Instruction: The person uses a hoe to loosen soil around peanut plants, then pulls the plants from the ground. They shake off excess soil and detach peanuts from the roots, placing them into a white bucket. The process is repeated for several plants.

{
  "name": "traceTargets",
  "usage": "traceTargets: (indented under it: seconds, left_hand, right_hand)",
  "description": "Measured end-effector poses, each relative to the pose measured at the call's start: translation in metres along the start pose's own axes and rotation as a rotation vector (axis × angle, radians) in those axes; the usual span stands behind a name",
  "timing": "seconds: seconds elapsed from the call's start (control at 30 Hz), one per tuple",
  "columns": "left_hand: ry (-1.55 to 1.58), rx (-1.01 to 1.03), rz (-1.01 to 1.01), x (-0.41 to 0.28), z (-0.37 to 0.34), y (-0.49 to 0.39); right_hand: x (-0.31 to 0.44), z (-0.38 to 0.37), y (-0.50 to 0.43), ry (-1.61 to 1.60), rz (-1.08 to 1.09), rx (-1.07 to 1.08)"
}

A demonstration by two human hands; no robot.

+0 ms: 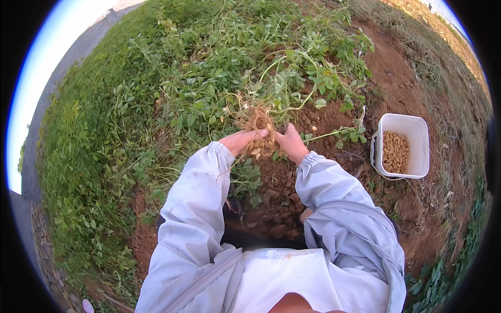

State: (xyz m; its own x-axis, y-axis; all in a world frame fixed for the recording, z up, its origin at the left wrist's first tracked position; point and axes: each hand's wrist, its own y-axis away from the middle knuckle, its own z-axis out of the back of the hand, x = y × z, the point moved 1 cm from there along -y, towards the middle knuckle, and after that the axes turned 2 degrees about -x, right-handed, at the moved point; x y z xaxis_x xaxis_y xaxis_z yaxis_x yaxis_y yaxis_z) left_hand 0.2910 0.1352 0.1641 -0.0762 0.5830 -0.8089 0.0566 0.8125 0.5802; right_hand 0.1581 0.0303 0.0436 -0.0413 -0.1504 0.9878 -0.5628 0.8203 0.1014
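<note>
A pulled peanut plant's root clump, tan and stringy, is held up in front of me, roots pointing away. My left hand grips its near left side, thumb over the roots. From the other side, my right hand holds the clump with thumb and fingers close to the pods. Pale peanut pods hang between the two hands, partly covered by fingers and roots. Green leafy stems spread beyond the clump; which of them belong to it I cannot tell.
To the right stands a white plastic bucket holding peanuts. A pronged digging tool lies on the soil between it and my right sleeve. Dense peanut plants cover the left side. Loose reddish soil lies below my hands.
</note>
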Motion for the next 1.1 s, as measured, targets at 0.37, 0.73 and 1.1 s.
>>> traceTargets:
  seconds: [0.37, 0.73, 1.1]
  left_hand:
    - [0.020, -0.387, -0.211, 0.057, -0.002, -0.059]
    - [-0.215, -0.463, -0.443, 0.075, 0.051, -0.063]
    - [-0.322, -0.244, -0.541, 0.102, 0.094, -0.063]
  right_hand:
    - [0.000, -0.012, 0.005, 0.314, 0.091, -0.114]
    - [0.016, 0.051, 0.006, -0.092, -0.120, -0.012]
    - [0.006, 0.087, -0.031, 0.195, 0.023, -0.223]
